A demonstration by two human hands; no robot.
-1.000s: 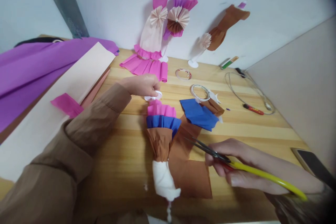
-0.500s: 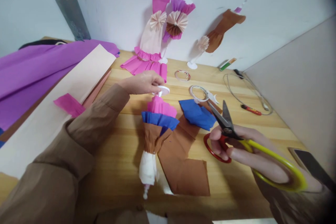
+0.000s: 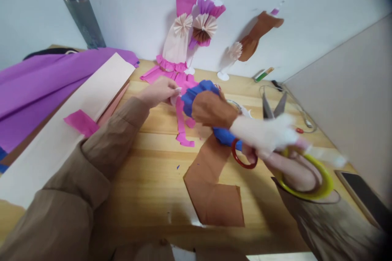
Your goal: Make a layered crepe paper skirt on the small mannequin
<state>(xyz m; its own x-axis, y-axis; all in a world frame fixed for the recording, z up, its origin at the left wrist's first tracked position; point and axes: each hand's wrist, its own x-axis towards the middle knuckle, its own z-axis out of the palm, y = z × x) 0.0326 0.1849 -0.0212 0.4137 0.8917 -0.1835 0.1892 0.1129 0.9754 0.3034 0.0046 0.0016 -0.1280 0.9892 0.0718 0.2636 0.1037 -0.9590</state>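
Note:
My left hand pinches the white base of a small dress-form mannequin dressed in pink, blue, brown and white crepe paper. It lies tilted sideways in the air, its top pointing right and blurred by motion. A pink paper strip hangs below the base. My right hand has its fingers through the loops of a pair of scissors with one red and one yellow handle. The blades are spread and point up, partly behind the mannequin. Under it lie brown paper and blue paper.
Three dressed mannequins stand along the wall, one with a brown dress. Purple paper and cream paper lie left, near a metal flask. A phone and a cable lie right.
The mannequin has swung from pointing toward me to pointing right, across the scissors. The pink strip now hangs down. My right hand with the scissors has shifted slightly left, and the blades point more upward.

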